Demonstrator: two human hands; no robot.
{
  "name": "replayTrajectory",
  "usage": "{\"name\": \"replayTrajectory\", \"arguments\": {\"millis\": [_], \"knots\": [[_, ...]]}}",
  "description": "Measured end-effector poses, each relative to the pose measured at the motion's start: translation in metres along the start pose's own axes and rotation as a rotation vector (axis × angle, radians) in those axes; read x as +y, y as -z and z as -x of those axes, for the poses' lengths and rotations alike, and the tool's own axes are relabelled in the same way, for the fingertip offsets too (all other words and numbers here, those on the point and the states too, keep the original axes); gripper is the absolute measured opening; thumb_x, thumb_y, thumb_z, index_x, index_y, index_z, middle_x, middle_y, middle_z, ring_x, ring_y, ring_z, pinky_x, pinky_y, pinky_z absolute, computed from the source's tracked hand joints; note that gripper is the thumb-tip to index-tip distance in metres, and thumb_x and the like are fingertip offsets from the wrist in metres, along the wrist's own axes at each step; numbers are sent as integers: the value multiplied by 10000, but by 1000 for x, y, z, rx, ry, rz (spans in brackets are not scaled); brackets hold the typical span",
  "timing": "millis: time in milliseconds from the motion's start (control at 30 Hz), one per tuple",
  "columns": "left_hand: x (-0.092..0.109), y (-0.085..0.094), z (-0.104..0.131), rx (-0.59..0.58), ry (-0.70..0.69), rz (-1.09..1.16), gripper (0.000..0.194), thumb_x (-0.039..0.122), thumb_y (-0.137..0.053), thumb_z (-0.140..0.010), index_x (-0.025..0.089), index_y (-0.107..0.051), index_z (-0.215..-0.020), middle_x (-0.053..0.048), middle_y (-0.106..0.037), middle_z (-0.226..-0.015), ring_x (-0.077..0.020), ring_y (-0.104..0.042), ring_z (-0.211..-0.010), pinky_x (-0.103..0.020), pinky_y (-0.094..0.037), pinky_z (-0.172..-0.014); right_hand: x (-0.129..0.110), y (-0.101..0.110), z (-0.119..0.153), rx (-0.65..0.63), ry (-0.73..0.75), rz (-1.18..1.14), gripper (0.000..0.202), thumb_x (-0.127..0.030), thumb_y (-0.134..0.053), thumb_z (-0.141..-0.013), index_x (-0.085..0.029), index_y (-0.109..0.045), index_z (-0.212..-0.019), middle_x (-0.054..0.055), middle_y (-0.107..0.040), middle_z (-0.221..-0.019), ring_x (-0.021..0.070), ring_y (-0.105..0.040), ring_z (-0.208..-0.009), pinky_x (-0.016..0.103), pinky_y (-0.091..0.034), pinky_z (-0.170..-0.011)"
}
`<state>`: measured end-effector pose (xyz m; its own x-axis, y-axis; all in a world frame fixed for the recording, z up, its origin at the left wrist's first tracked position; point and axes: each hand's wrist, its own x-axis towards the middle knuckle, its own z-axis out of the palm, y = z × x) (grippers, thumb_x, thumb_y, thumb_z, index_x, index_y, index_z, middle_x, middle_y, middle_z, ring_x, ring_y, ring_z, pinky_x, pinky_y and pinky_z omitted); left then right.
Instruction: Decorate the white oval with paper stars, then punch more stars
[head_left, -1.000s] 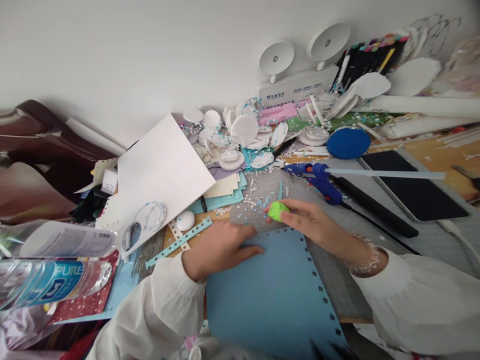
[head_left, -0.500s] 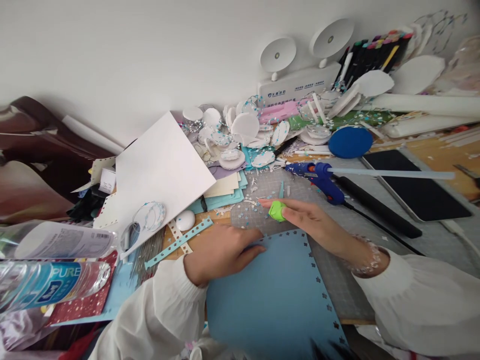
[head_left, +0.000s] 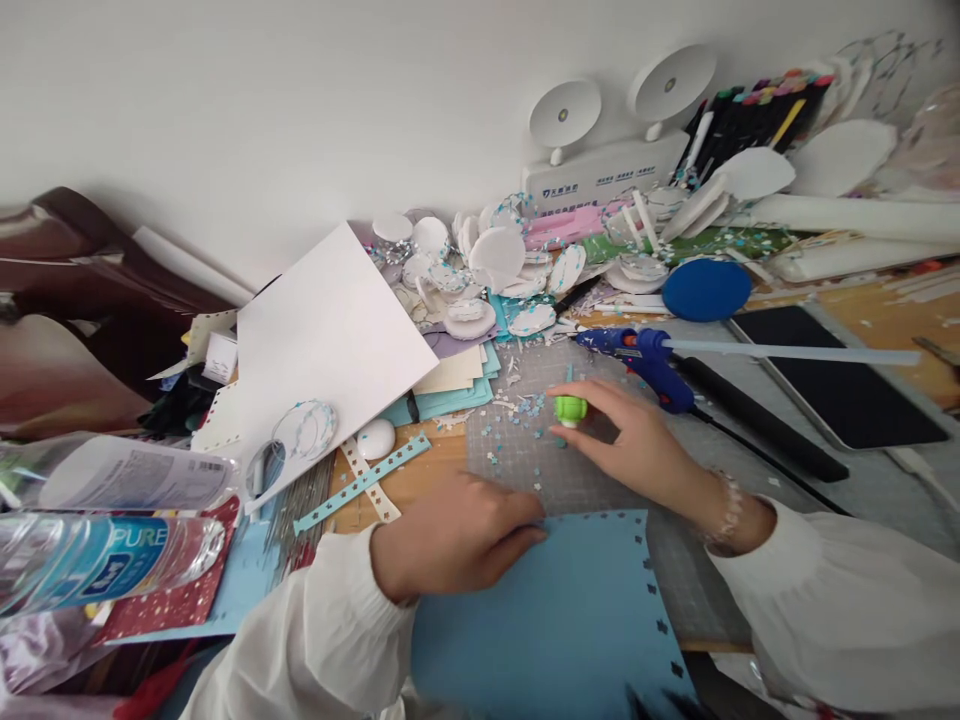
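My left hand [head_left: 469, 535] pinches the upper edge of a blue paper sheet [head_left: 540, 610], thumb and fingers closed on it. Small star-like holes run down the sheet's right edge. Between the thumb and fingers of my right hand [head_left: 626, 435] is a small lime-green craft punch [head_left: 570, 409], held above the grey cutting mat [head_left: 495, 480], apart from the sheet. Tiny blue and white paper cut-outs lie scattered on the mat around it. Left of my left hand, a punched light-blue strip [head_left: 364, 483] crosses a cream strip [head_left: 381, 497].
A blue glue gun [head_left: 652, 370] with a long glue stick lies beyond my right hand, beside a phone [head_left: 832, 375]. White foam discs [head_left: 497, 257] crowd the back near an emergency light [head_left: 607, 175]. A white board [head_left: 337, 320] and water bottles [head_left: 112, 560] are at left.
The blue sheet has come nearer to me with my left hand, its upper edge now away from the punch. My right hand has turned the punch and shifted slightly right.
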<state>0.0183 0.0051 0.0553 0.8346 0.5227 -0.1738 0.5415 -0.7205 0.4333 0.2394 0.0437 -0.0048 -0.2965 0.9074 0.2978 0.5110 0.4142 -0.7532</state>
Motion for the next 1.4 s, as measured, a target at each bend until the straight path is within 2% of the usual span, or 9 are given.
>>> {"name": "replayTrajectory", "arguments": {"millis": [267, 367, 467, 533, 633, 700, 1000, 1200, 1400], "knots": [[20, -1, 20, 8, -79, 3, 210, 271, -425, -984, 182, -572, -863, -27, -667, -694, -169, -642, -634, -286, -395, -558, 6, -9, -7, -18, 84, 156, 299, -235, -631, -842, -226, -595, -1139, 76, -639, -1005, 239, -626, -939, 406, -536, -812], [18, -3, 26, 42, -39, -10, 231, 268, -404, -991, 178, -576, -867, -32, -670, -704, -167, -640, -628, -282, -392, -558, 3, -6, -5, 82, 117, 148, 282, -250, -604, -863, -224, -598, -1144, 109, -609, -1123, 268, -586, -1072, 457, -496, -911], [14, -5, 28, 67, 1, -16, 249, 277, -396, -994, 177, -583, -865, -30, -674, -706, -166, -640, -622, -278, -393, -556, -13, 5, 3, 223, 190, 72, 157, -213, -544, -902, -229, -628, -1033, 99, -631, -1047, 247, -589, -1044, 433, -485, -914], [10, -6, 26, 89, 19, -10, 245, 287, -401, -992, 181, -591, -880, -27, -679, -718, -163, -640, -625, -271, -397, -556, -28, 13, 13, 137, 218, -10, 130, -210, -532, -913, -239, -631, -993, 79, -647, -976, 220, -612, -950, 387, -509, -837], [6, -7, 22, 134, 35, 10, 233, 303, -413, -991, 194, -603, -910, -24, -689, -748, -163, -648, -655, -262, -412, -569, -47, 20, 28, -205, 232, -60, 95, -264, -577, -899, -237, -641, -963, 53, -659, -916, 189, -626, -855, 329, -526, -759], [3, -8, 18, 161, 46, 11, 226, 306, -426, -987, 197, -613, -924, -28, -695, -766, -174, -657, -688, -266, -428, -589, -50, 23, 37, -328, 219, -43, 94, -257, -568, -903, -223, -651, -876, 37, -659, -844, 169, -628, -797, 297, -520, -719], [-17, -16, 25, 262, 124, -13, 175, 179, -467, -952, 171, -638, -990, -72, -689, -951, -210, -632, -922, -310, -480, -815, -19, 38, 46, -408, 98, 148, 174, -278, -505, -946, -220, -623, -833, 29, -650, -839, 178, -630, -812, 302, -497, -732], [-21, -29, 24, 257, 126, 69, 185, 114, -487, -922, 173, -649, -986, -65, -675, -947, -193, -642, -881, -285, -495, -765, -22, 16, 46, -345, 201, 248, 122, -198, -558, -898, -216, -654, -970, 61, -645, -974, 214, -622, -924, 347, -503, -805], [-25, -31, 25, 291, 150, 98, 159, 152, -510, -931, 180, -654, -990, -60, -678, -957, -185, -639, -888, -285, -501, -783, -22, 1, 46, -361, 294, 271, 168, -152, -487, -938, -193, -629, -860, 44, -637, -858, 200, -593, -834, 349, -483, -778]]}}
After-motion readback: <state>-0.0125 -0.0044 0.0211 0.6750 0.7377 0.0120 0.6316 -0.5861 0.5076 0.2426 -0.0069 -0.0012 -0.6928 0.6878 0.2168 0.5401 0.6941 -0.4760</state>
